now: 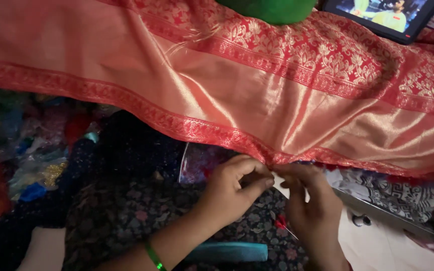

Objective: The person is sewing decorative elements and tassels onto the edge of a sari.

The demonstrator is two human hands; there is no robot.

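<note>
The heap at left is too blurred to read. Both hands meet under the sari's (257, 95) lower border: left hand (234, 188) and right hand (313, 200) curled, fingertips pinching the hem where it puckers.

Silk-like cloth (257, 95) over my lap: smooth, glossy peach sheen, woven red border with metallic gold thread. Below its edge, dark floral garment (126, 221), matt cotton look. Left wrist bangle (153, 256): shiny green plastic or glass. Above the cloth, glossy tablet screen (383, 15).
</note>
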